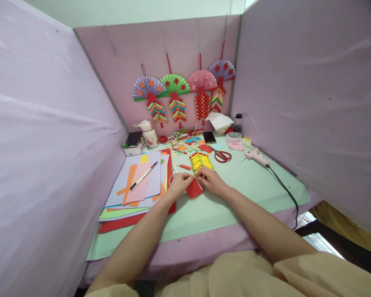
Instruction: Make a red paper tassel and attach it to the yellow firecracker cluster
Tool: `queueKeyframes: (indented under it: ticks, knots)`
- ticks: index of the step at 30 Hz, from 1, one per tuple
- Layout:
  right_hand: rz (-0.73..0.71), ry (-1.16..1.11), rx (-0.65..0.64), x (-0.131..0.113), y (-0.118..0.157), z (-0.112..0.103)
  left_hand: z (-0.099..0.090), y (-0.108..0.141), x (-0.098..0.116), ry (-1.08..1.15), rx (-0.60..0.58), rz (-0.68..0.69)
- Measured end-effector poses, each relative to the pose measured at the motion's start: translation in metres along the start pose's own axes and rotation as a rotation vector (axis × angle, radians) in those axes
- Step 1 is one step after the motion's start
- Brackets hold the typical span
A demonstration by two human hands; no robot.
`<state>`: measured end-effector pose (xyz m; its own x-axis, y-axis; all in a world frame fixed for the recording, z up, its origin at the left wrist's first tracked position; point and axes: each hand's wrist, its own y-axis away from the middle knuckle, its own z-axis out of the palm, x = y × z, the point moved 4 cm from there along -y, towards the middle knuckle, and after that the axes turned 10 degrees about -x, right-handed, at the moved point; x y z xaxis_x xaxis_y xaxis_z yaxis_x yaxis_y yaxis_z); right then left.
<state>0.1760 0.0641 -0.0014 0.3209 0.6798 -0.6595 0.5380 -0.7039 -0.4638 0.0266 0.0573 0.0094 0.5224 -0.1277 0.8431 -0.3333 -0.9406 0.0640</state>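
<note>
Both hands meet over a small red paper piece (pixel 194 189) whose lower edge is cut into a fringe. My left hand (pixel 181 183) pinches at its top from the left, and my right hand (pixel 212 180) pinches at the same spot from the right, fingertips nearly touching. Just beyond them lies a chevron strip of yellow paper rolls (pixel 200 162) with green and red bits. An orange-red stick (pixel 184 167) rests left of the strip. Red-handled scissors (pixel 222 156) lie behind my right hand. The ring of another tool is partly hidden behind my left hand.
Stacked coloured paper (pixel 114 200) with a craft knife (pixel 144 176) on it lies left. A glue gun (pixel 257 156) with a black cord is right. Paper scraps (pixel 179 142), a phone (pixel 209 137) and a jug (pixel 149 134) stand behind; fan ornaments (pixel 174 84) hang on the back wall.
</note>
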Motion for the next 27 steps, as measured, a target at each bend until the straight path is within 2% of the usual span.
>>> queueKeyframes:
  ticks: [5,10,14,18,20,22,24,27]
  knots:
    - [0.031,0.041,-0.038,0.007,0.0,0.007,0.001,-0.001,0.001,-0.079,0.018,0.031]
    - [0.028,0.0,-0.025,0.002,-0.001,0.005,-0.001,-0.004,-0.007,0.023,0.059,0.012]
    - [0.045,-0.136,0.045,-0.006,0.0,-0.004,-0.008,-0.008,-0.02,0.164,0.159,-0.039]
    - [0.138,-0.373,0.162,0.006,0.005,-0.019,-0.015,-0.013,-0.033,0.354,0.253,-0.1]
    - [0.191,-0.422,0.251,0.021,0.005,-0.035,-0.017,-0.015,-0.036,0.424,0.285,-0.101]
    - [0.304,-0.339,0.36,0.041,0.002,-0.061,-0.018,-0.015,-0.035,0.462,0.287,-0.099]
    - [0.457,-0.199,0.464,0.065,-0.003,-0.096,-0.014,-0.015,-0.033,0.5,0.235,-0.124]
    - [0.572,-0.087,0.573,0.098,-0.014,-0.151,-0.005,-0.011,-0.027,0.5,0.121,-0.129]
